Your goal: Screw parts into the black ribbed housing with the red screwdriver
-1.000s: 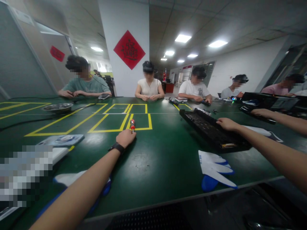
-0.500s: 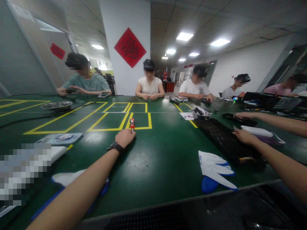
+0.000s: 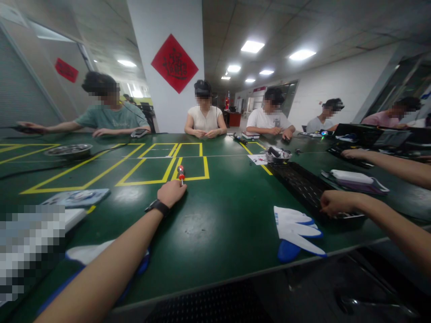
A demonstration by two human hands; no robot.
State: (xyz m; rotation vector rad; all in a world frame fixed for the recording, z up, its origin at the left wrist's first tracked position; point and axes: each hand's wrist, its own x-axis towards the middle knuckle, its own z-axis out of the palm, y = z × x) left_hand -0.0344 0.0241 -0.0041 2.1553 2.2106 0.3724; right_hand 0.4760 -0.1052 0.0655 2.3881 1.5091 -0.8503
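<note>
My left hand (image 3: 171, 193), with a dark watch on its wrist, reaches in from the lower left and is closed at the table's middle. Its fingertips pinch the thin shaft of a red screwdriver (image 3: 181, 172), whose handle points away from me. Yellow tape lines (image 3: 195, 178) run beside and beyond the handle. My right hand does not show. A white and blue glove (image 3: 298, 229) lies near the front edge, and another glove (image 3: 90, 252) is partly under my left forearm.
At the right, another person's hand (image 3: 336, 202) is over a long black tray (image 3: 296, 181); that person's other hand (image 3: 355, 154) is farther back. A metal bowl (image 3: 70, 150) stands at the left. Several people sit around the green table (image 3: 222, 251).
The view has shifted slightly; my left hand stays on the screwdriver. At the right, the other person's far hand has moved rightward. Across at the left, a person has stretched an arm out.
</note>
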